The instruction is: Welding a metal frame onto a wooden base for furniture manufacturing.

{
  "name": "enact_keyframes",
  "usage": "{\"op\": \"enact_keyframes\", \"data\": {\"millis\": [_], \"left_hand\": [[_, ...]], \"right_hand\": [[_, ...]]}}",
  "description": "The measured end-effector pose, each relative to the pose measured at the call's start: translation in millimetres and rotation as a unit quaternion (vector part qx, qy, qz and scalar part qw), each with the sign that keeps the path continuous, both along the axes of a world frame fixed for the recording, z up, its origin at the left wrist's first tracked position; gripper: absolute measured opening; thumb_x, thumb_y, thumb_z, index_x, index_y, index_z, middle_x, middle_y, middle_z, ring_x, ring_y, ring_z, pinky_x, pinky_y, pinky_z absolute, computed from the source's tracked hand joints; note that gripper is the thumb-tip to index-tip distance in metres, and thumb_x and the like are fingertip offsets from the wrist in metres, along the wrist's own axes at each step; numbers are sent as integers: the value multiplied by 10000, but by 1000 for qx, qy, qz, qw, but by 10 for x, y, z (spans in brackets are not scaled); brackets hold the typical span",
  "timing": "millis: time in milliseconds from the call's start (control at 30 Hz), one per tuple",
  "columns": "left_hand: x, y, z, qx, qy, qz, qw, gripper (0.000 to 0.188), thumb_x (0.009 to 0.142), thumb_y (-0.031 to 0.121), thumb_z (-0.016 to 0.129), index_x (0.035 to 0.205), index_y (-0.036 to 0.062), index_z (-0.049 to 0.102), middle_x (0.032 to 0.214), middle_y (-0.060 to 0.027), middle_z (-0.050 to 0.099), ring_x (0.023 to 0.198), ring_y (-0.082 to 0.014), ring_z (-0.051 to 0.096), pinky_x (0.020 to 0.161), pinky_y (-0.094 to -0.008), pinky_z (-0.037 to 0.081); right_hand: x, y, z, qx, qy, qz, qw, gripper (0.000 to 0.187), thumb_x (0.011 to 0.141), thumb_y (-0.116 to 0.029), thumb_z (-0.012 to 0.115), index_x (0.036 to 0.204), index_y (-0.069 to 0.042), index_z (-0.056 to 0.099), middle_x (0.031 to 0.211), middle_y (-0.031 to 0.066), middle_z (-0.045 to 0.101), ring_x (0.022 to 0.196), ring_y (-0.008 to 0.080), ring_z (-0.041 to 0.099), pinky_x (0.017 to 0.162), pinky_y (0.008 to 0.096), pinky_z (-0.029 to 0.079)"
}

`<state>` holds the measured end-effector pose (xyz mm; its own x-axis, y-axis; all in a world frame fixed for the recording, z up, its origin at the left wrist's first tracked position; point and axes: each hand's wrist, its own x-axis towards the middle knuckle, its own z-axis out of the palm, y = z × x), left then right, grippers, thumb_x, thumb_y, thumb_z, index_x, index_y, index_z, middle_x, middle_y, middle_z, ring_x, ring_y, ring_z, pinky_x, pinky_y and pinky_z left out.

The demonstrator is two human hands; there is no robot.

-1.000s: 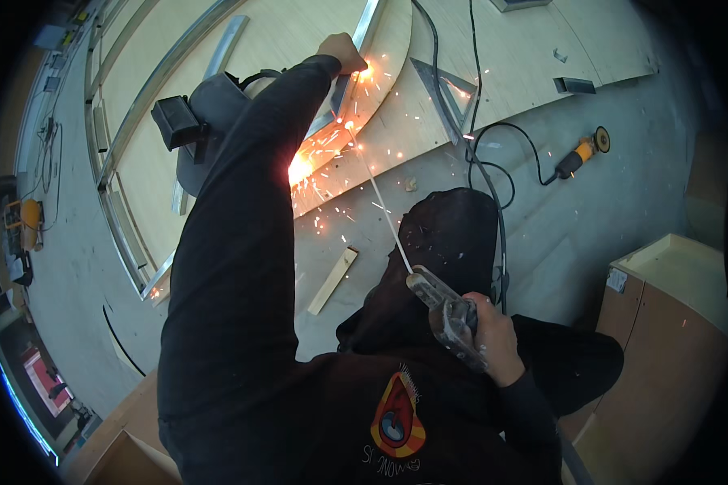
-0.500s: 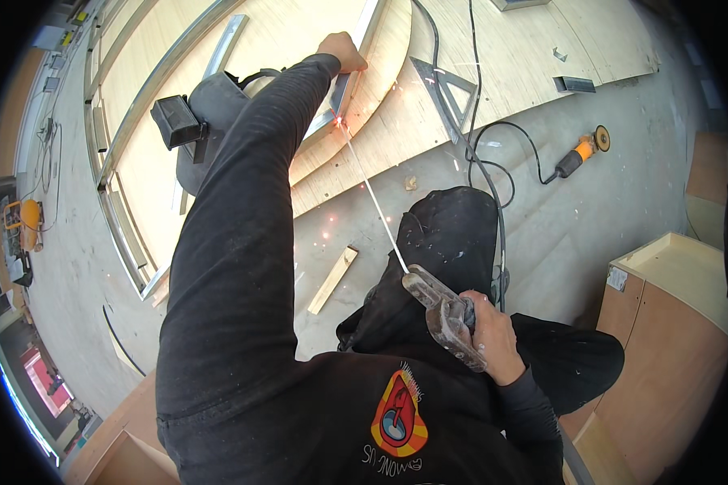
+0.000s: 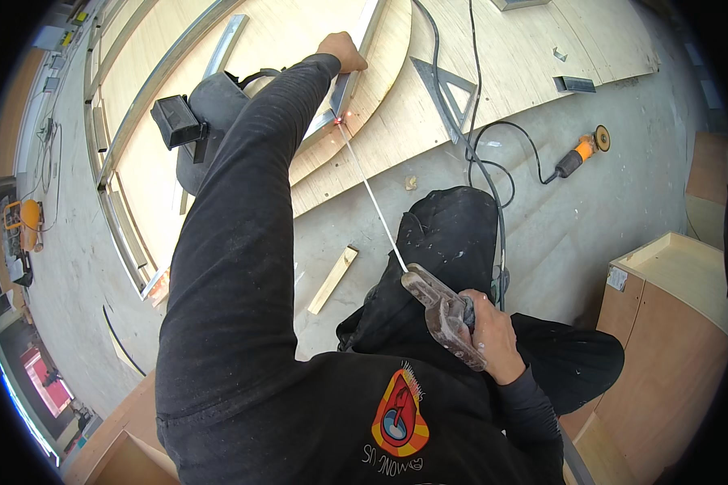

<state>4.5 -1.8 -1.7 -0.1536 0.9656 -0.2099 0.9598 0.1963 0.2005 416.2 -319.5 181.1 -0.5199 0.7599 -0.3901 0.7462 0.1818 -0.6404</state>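
Observation:
My right hand point(image 3: 492, 335) is wrapped round a worn welding electrode holder point(image 3: 441, 307) above my knee. From its jaw a long pale welding rod point(image 3: 374, 200) slants up and away, and its far tip glows red where it meets the metal joint. With closed fingers, my left hand point(image 3: 344, 52) grips a square metal tube point(image 3: 366, 36) just above that glowing spot. The tube rests on a curved plywood panel point(image 3: 388, 85). A dark welding mask point(image 3: 210, 109) lies beside my left forearm, partly hidden by the sleeve.
An orange angle grinder point(image 3: 578, 156) lies on the concrete floor at the right, its cord looping near black cables. A triangular metal square point(image 3: 445, 95) is on the plywood. A wood strip point(image 3: 332, 280) lies near my knee. A wooden cabinet point(image 3: 663, 323) stands at the lower right.
The scattered sparks have mostly died away, leaving a small glow at the rod's tip. Both hands hold nearly the same place.

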Motion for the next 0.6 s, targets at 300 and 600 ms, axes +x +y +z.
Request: {"op": "enact_keyframes", "data": {"millis": [300, 600], "left_hand": [[-732, -247, -809, -34, -119, -10, 992, 374, 703, 339, 745, 796, -24, 731, 754, -148, 705, 727, -285, 699, 726, -353, 561], [51, 53, 44, -63, -63, -19, 996, 459, 739, 412, 745, 944, 1, 726, 936, -157, 711, 890, -308, 692, 802, -361, 548]], "right_hand": [[151, -61, -99, -9, -15, -29, 999, 438, 856, -312, 700, 1144, -30, 527, 1054, 170, 657, 853, 368, 679, 701, 406, 551], [41, -7, -92, -1, 25, -16, 1000, 355, 839, -128, 649, 1151, -43, 503, 964, 182, 667, 856, 378, 678, 729, 402, 541]]}}
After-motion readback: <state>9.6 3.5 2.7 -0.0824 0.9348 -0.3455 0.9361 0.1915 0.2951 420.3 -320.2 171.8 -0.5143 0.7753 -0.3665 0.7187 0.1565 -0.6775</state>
